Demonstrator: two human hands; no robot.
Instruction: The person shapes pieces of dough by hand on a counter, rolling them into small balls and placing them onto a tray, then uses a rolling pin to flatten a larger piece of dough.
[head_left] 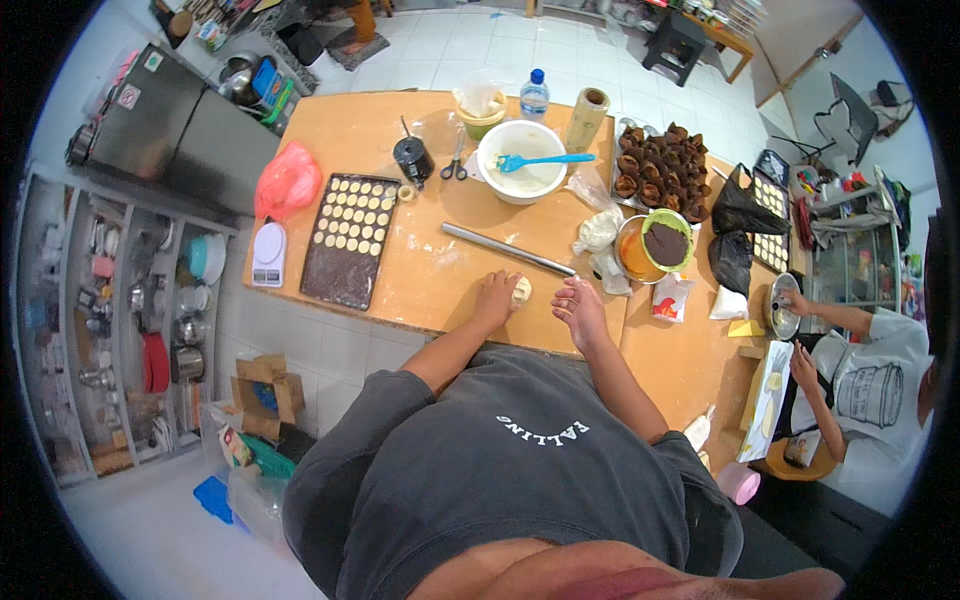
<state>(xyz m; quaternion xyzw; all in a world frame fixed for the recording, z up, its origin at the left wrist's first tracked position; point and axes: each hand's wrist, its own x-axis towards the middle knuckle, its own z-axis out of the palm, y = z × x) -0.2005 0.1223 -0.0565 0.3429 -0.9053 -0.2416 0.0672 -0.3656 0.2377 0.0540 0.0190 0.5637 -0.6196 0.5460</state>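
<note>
My left hand (pixel 493 300) is curled against a small pale lump of dough (pixel 521 291) at the table's near edge. To its right, my right hand (pixel 581 312) is raised with the palm turned up, fingers loosely apart and nothing visible in them. A smooth metal rolling rod (pixel 507 249) lies slantwise just beyond both hands. Farther left, a dark baking tray (pixel 338 282) carries rows of round, flat dough pieces over its far part. Flour smears the wooden table (pixel 415 300) around the dough.
A white bowl (pixel 522 190) with a blue spatula (pixel 545 160), scissors (pixel 454 168) and a bottle (pixel 534 97) stand at the back. A white scale (pixel 269 250) sits far left. On the right are brown paper cups (pixel 660 165), a green-rimmed bowl (pixel 680 223) and a co-worker holding a metal bowl (pixel 783 312).
</note>
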